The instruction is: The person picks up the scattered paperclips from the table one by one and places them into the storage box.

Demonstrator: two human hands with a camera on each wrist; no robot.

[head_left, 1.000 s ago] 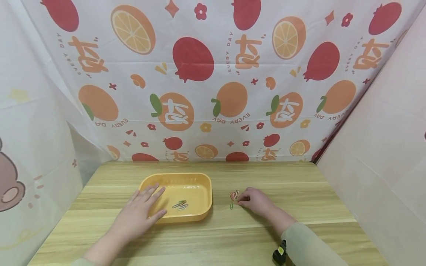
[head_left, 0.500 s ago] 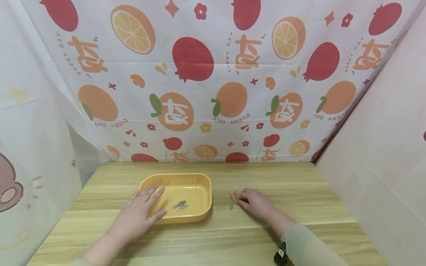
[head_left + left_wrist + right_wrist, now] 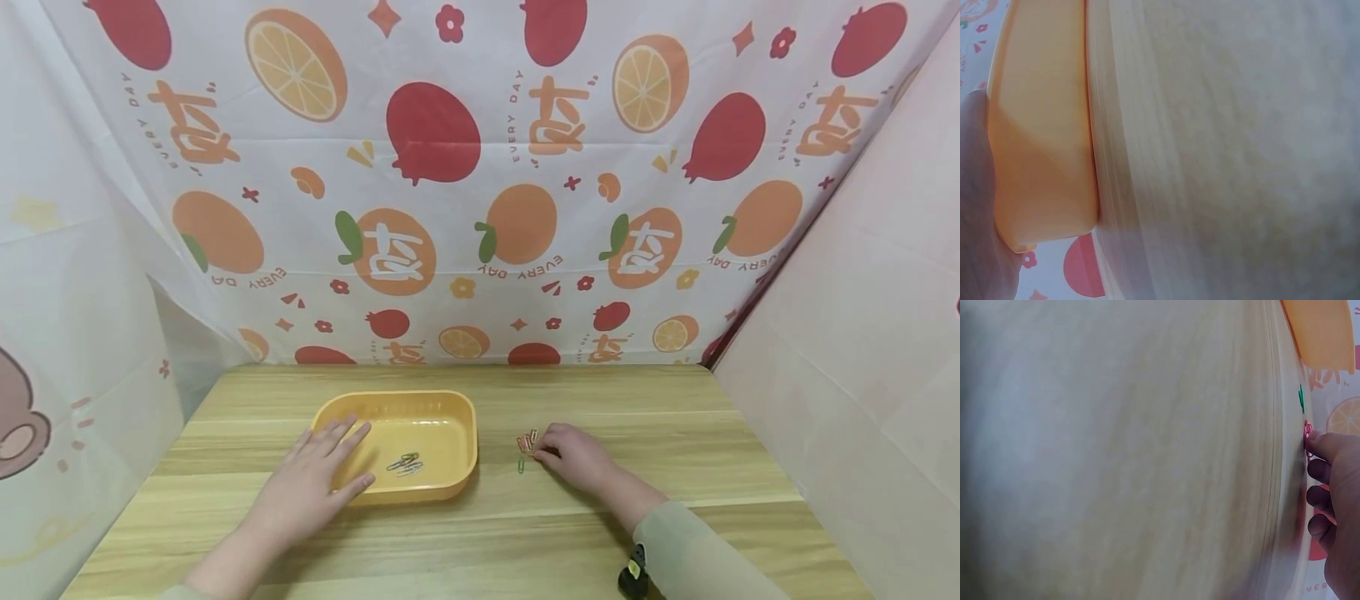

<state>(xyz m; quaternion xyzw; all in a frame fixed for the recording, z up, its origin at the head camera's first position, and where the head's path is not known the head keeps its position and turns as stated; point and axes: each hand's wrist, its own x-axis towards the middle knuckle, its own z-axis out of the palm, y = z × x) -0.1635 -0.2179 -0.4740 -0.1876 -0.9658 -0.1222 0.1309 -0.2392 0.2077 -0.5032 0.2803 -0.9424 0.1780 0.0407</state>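
On the counter point(image 3: 465, 546), the tray point(image 3: 442, 437) sits left, paper clips point(image 3: 406, 464) inside it and my left hand point(image 3: 307, 479) at its left edge. More clips point(image 3: 526, 442) lie right of the tray, at my right hand point(image 3: 576, 456). A cloth point(image 3: 465, 158) hangs behind.

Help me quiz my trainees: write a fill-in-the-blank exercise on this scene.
The hand touching the yellow rounded-rectangular plastic tray is the person's ____ one.
In the head view, the reddish wire paper clips lie to the ____ of the tray.
Outside the tray, the lowest clip in that view is ____.

Missing words: left, right, green.
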